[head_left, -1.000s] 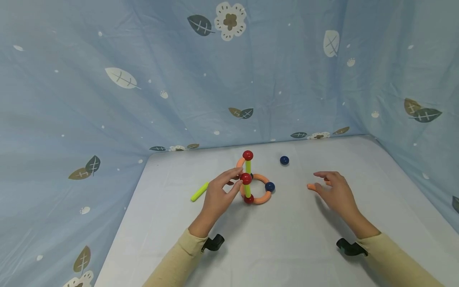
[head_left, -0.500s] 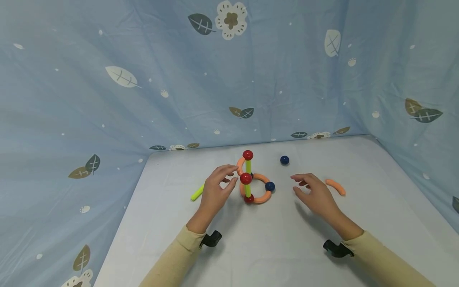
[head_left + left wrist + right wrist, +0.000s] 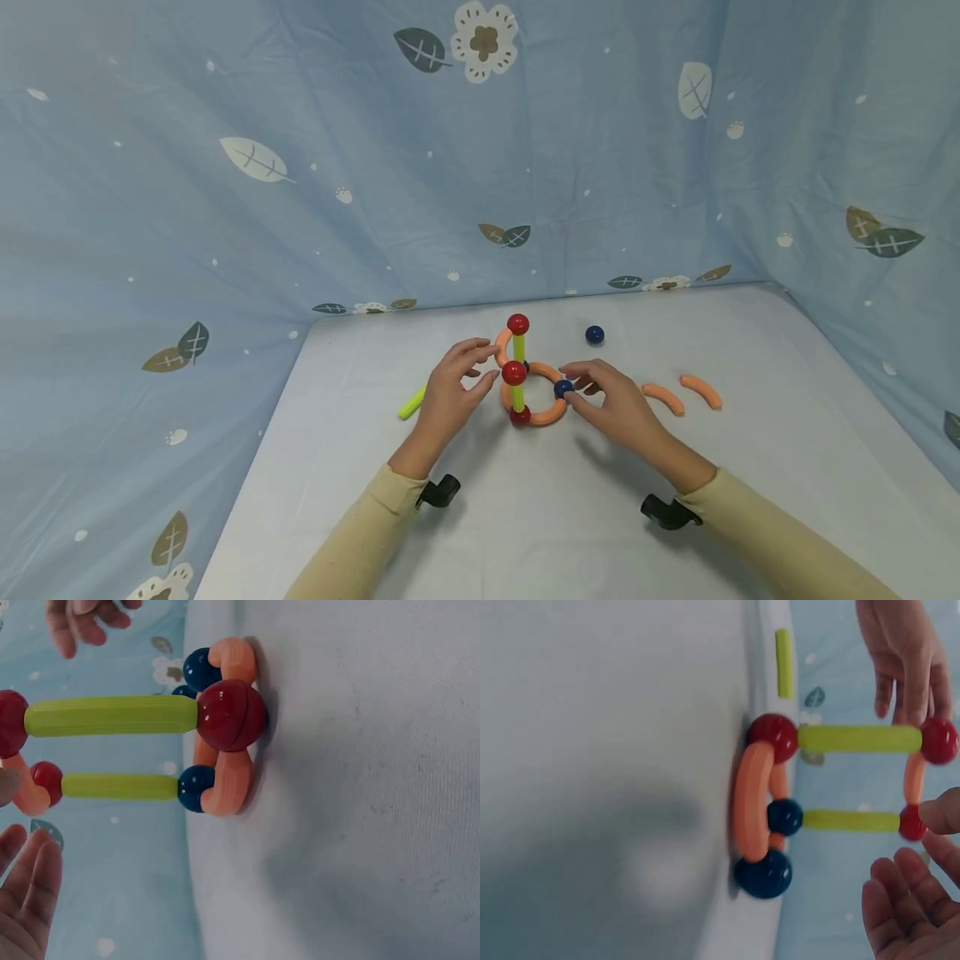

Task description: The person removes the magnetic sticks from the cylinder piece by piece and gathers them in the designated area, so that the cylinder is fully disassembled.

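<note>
A magnetic stick-and-ball structure stands on the table. Its base is a ring of orange curved rods [image 3: 550,416] joined by balls, including a blue ball [image 3: 562,389] at the right. Two upright yellow-green rods [image 3: 860,739] carry red balls [image 3: 513,372], and an upper orange curved rod [image 3: 913,778] bridges these tops. My left hand [image 3: 453,392] is beside the upper curved rod, thumb and fingers apart and relaxed. In the head view my right hand [image 3: 611,404] overlaps the ring's blue ball; the wrist views show its fingers higher than that ball, spread with nothing between them.
Two loose orange curved rods, a nearer one [image 3: 663,399] and a farther one [image 3: 702,392], lie to the right. A loose blue ball [image 3: 595,335] sits behind the structure. One yellow-green rod [image 3: 412,404] lies at the left, partly behind my left hand. A patterned blue curtain [image 3: 360,208] surrounds the white table [image 3: 525,517].
My right hand has moved left from the loose curved rods to the structure, uncovering both rods. My left hand has drawn slightly left, off the front red ball. The structure has stayed in place.
</note>
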### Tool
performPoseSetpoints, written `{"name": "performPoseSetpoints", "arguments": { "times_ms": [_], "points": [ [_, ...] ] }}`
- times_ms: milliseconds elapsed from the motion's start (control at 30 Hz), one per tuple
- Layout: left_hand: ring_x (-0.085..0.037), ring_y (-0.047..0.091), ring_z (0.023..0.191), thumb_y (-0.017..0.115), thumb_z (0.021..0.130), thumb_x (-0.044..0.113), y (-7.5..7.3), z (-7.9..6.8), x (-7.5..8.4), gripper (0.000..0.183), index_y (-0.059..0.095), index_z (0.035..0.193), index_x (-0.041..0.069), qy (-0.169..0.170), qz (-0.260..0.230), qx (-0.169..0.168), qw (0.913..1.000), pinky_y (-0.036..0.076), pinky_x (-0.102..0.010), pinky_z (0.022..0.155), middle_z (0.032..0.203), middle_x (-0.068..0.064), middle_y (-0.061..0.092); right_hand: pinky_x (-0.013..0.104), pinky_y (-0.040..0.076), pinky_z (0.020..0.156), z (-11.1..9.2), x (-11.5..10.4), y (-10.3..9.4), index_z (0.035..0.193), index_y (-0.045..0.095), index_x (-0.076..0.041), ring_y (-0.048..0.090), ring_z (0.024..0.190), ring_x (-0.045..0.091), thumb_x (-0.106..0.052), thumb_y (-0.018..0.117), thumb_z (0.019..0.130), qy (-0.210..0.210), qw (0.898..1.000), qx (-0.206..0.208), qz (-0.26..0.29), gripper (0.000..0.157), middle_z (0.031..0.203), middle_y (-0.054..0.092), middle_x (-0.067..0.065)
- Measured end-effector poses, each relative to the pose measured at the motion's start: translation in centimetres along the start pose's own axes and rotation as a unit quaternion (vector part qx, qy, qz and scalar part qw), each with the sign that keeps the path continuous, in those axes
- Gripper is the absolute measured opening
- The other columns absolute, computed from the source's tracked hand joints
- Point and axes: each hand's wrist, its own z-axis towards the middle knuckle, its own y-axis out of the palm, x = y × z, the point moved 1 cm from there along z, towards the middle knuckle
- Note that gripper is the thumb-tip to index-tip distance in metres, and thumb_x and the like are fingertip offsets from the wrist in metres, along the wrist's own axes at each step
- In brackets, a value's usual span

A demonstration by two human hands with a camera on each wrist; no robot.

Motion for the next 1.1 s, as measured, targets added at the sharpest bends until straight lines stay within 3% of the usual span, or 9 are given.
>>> {"name": "performPoseSetpoints", "arguments": {
  "times_ms": [267,467,767,1100],
  "points": [
    [-0.022,0.066,0.107,0.076,0.093,0.011,0.3,0.2,0.1,0.040,0.069,0.131,0.018,0.012,0.003,-0.003,0.9999,0.059,-0.032,0.086,0.138,-0.001,0.058,0.045,0.059,0.084,1.5,-2.2,1.7,0.133,0.062,-0.009,0.066,0.099,0.022,-0.011,0.076,0.092,-0.023,0.999,-0.006,0.044,0.044,0.122,0.065,0.010],
    [-0.022,0.068,0.103,0.076,0.093,0.010,0.5,0.3,0.0,0.039,0.070,0.130,0.016,0.029,0.006,0.002,0.9996,0.059,-0.032,0.085,0.137,-0.003,0.059,0.043,0.060,0.084,2.3,-3.4,2.8,0.137,0.060,-0.010,0.066,0.102,0.025,-0.011,0.078,0.091,-0.045,0.997,-0.004,0.064,0.050,0.126,0.063,0.010],
    [-0.021,0.068,0.105,0.075,0.093,0.008,0.5,0.3,0.1,0.038,0.070,0.130,0.014,0.046,-0.002,0.002,0.9989,0.060,-0.032,0.084,0.137,-0.004,0.059,0.040,0.060,0.084,3.0,-4.1,3.7,0.136,0.063,-0.013,0.067,0.101,0.028,-0.012,0.079,0.090,-0.063,0.996,0.015,0.058,0.049,0.127,0.064,0.004],
    [-0.017,0.069,0.103,0.074,0.094,0.011,0.4,0.5,-0.1,0.038,0.072,0.130,0.023,0.033,-0.016,-0.012,0.9992,0.059,-0.029,0.082,0.138,0.000,0.059,0.037,0.059,0.085,2.9,-4.3,3.8,0.132,0.065,-0.012,0.069,0.097,0.020,-0.011,0.079,0.090,-0.050,0.997,0.020,0.047,0.044,0.120,0.067,0.004]
  ]
}}
